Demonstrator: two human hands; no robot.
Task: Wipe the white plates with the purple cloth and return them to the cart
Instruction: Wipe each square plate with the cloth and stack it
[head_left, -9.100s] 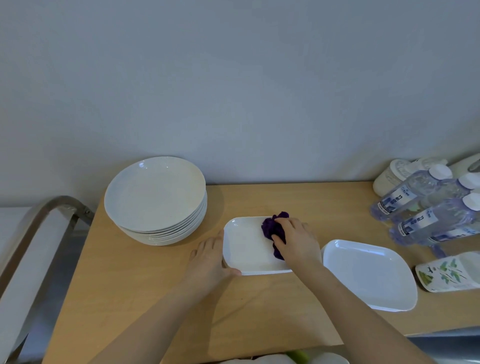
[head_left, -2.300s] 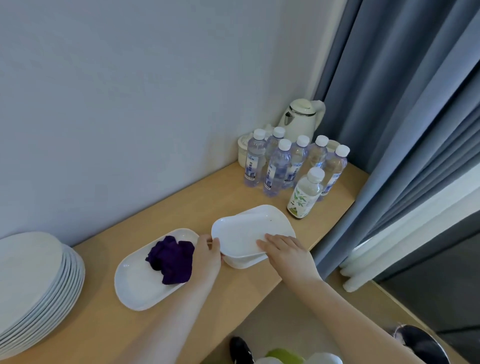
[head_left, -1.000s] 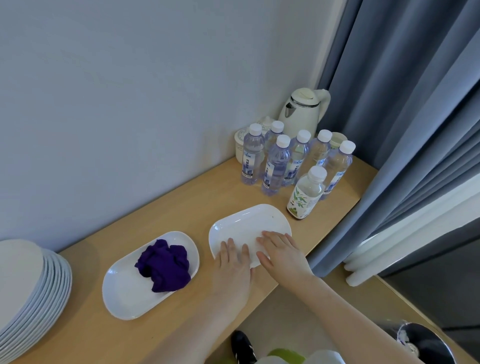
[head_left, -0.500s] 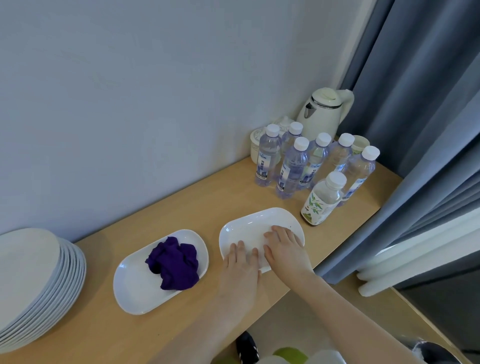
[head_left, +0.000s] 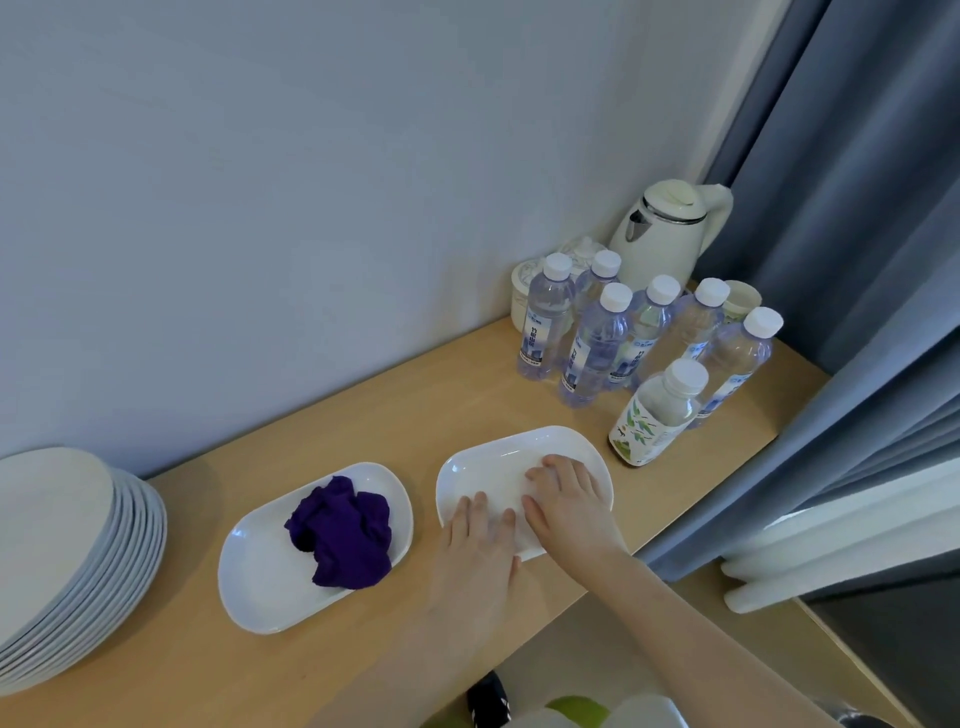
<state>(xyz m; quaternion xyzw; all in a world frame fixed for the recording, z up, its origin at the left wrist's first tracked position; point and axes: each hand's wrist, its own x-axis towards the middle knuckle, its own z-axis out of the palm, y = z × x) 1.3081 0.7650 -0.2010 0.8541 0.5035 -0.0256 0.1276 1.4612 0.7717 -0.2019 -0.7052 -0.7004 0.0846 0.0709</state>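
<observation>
Forearms reach in from five and six o'clock over the near edge of the wooden worktop (head_left: 395, 415). The left hand (head_left: 475, 551) lies flat on the near rim of a white rectangular plate (head_left: 498, 457), fingers straight and close together, gripping nothing. Touching it at three o'clock, the right hand (head_left: 566, 504) rests inside the same plate with its fingers slightly bent and pressed to the surface; it also grips nothing.

At nine o'clock from the hands, just beside that plate, sits a second white rectangular plate (head_left: 260, 587) with the crumpled purple cloth (head_left: 343, 535) lying in its far half, untouched by either hand. Further toward nine o'clock, at the picture's edge, stands a stack of round white plates (head_left: 67, 545).

Beyond the hands at one o'clock stands a bottle with a leaf label (head_left: 660, 415), then a cluster of clear water bottles (head_left: 597, 348). Behind these, a white electric kettle (head_left: 665, 228) stands by the wall, with a grey-blue curtain (head_left: 857, 208) at two o'clock.
</observation>
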